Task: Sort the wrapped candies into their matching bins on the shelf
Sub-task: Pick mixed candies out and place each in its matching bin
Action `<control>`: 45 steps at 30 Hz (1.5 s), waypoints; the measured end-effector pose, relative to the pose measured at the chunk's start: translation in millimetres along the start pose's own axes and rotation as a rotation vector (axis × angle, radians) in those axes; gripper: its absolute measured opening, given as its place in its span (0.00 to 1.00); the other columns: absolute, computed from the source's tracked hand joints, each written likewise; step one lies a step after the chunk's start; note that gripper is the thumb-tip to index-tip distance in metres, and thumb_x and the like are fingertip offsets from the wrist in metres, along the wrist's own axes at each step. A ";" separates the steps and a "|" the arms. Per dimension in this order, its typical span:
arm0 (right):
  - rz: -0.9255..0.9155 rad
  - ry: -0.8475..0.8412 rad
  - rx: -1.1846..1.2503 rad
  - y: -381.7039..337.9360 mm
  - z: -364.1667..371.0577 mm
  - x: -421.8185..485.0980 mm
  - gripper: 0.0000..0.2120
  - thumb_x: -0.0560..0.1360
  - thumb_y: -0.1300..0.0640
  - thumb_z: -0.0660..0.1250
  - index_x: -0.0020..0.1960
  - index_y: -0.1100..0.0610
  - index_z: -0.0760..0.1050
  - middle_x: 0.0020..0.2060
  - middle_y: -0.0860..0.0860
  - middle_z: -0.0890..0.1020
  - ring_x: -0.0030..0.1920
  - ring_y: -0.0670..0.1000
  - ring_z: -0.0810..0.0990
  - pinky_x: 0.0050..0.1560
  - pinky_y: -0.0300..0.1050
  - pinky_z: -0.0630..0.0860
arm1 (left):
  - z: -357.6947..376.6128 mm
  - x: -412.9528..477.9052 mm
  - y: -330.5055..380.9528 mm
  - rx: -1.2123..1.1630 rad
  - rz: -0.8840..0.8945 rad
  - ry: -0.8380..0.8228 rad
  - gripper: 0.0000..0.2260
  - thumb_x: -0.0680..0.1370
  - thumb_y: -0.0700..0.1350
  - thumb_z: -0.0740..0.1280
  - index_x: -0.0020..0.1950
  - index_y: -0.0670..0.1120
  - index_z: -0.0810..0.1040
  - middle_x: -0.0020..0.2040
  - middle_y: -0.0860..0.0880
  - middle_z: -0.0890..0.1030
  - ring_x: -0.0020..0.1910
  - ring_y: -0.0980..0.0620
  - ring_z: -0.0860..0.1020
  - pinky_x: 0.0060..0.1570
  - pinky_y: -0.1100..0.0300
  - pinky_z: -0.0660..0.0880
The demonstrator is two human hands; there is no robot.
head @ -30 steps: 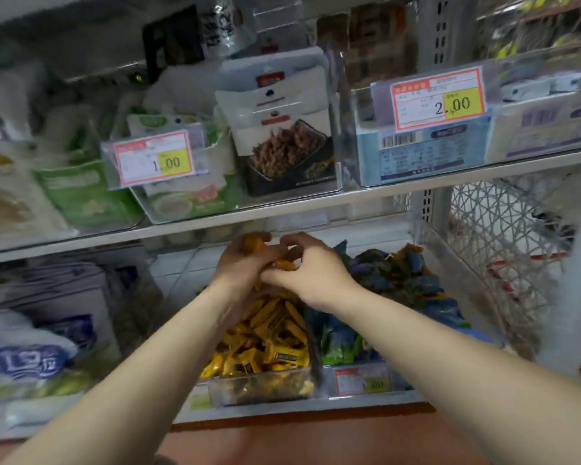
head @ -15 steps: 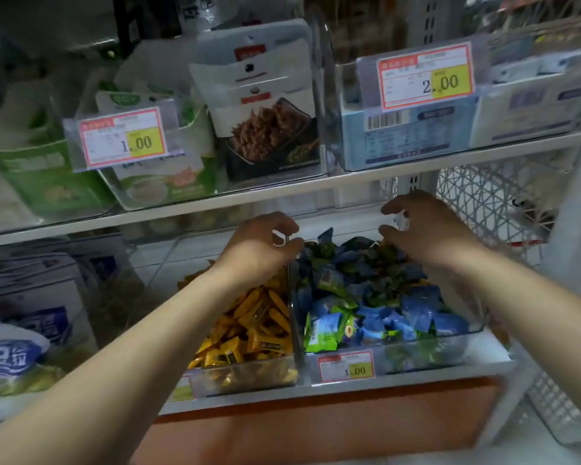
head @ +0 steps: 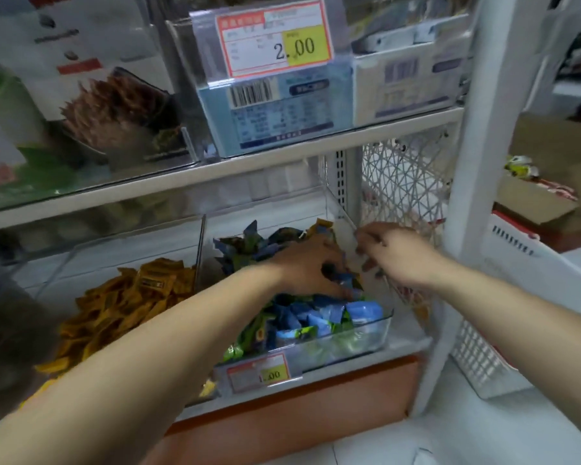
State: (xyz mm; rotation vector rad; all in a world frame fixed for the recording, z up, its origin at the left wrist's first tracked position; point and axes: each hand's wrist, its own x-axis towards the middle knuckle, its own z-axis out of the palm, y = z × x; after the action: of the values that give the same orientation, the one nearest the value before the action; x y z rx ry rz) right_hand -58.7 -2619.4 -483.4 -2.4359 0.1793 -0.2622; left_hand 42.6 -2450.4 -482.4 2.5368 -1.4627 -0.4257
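left hand (head: pixel 311 263) fingertips buried in blue candies (head: pixel 319 317), grip unclear

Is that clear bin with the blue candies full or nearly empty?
Full: the blue candies heap above the clear bin rim.

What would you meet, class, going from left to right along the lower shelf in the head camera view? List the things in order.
Yellow-wrapped candies → clear divider wall → left hand in the bin of blue and green candies → right hand → white lattice side panel → white shelf post.
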 end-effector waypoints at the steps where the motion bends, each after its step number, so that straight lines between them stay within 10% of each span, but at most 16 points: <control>1: -0.006 0.001 0.010 -0.3 0.2 -0.2 0.14 0.83 0.53 0.57 0.50 0.62 0.76 0.46 0.57 0.83 0.43 0.53 0.83 0.46 0.53 0.79 | -1.6 -2.4 -4.2 -0.025 0.018 0.027 0.20 0.73 0.62 0.71 0.48 0.46 0.79 0.52 0.47 0.76 0.47 0.51 0.73 0.45 0.55 0.71; 7: -0.015 -0.014 0.022 -5.0 -0.2 -2.2 0.15 0.83 0.52 0.55 0.52 0.61 0.76 0.50 0.59 0.82 0.47 0.58 0.82 0.50 0.57 0.78 | -38.0 -18.5 -32.4 0.028 -0.129 0.161 0.17 0.73 0.60 0.73 0.40 0.48 0.76 0.36 0.53 0.74 0.35 0.57 0.73 0.34 0.58 0.66; 12: -0.016 -0.017 -0.001 -7.6 -1.5 -3.4 0.16 0.84 0.52 0.55 0.53 0.61 0.76 0.50 0.59 0.82 0.47 0.57 0.81 0.49 0.52 0.78 | -46.6 -19.9 -31.8 0.314 -0.268 0.186 0.09 0.76 0.53 0.68 0.54 0.52 0.77 0.52 0.50 0.77 0.51 0.48 0.76 0.52 0.50 0.76; 17: -0.021 -0.004 -0.019 -6.0 0.3 -2.4 0.15 0.83 0.52 0.55 0.53 0.60 0.76 0.49 0.57 0.82 0.47 0.57 0.82 0.45 0.49 0.76 | -21.0 2.3 20.7 -0.061 -0.061 0.146 0.08 0.77 0.50 0.69 0.54 0.50 0.81 0.52 0.51 0.81 0.51 0.52 0.79 0.54 0.53 0.77; 26: -0.007 0.000 -0.007 -5.6 -0.9 -2.3 0.15 0.83 0.53 0.55 0.50 0.61 0.75 0.46 0.58 0.81 0.46 0.57 0.81 0.48 0.49 0.76 | 20.3 17.0 20.2 0.043 -0.162 0.102 0.21 0.71 0.69 0.67 0.57 0.57 0.77 0.49 0.56 0.81 0.47 0.53 0.79 0.48 0.54 0.78; 45: 0.042 -0.027 -0.074 -6.4 -0.4 2.1 0.13 0.83 0.52 0.55 0.52 0.60 0.73 0.47 0.58 0.81 0.45 0.57 0.81 0.45 0.49 0.77 | 23.1 21.6 21.0 -0.188 -0.126 0.057 0.04 0.78 0.48 0.69 0.43 0.51 0.80 0.42 0.56 0.80 0.41 0.58 0.77 0.39 0.63 0.73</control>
State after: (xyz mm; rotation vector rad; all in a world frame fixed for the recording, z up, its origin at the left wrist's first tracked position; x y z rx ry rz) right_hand -56.4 -2615.1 -478.7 -2.5044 0.2318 -0.2076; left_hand 28.0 -2480.0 -501.3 2.4773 -1.1870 -0.4814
